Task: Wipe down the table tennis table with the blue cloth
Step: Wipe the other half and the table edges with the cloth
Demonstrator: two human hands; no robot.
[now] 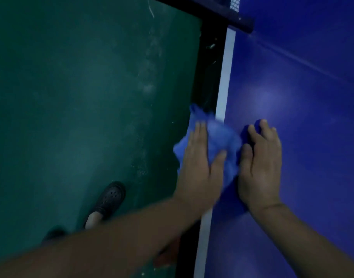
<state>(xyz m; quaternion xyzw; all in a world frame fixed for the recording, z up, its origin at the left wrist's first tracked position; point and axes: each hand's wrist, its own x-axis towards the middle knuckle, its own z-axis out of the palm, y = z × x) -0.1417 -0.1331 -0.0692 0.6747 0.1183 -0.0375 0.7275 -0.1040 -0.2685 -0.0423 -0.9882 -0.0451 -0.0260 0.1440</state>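
Where it overhangs the edge of the glossy blue table tennis table (pixel 302 97), crumpled blue cloth (pixel 222 137) lies under flat-fingered left hand (pixel 200 163); right hand (pixel 260 163) flat alongside.

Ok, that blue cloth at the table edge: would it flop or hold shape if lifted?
Probably floppy: the blue cloth bunches in soft folds under the left hand and hangs past the edge of the table. Likely light, since flat fingers alone seem to hold it. It may slide easily on the glossy table.
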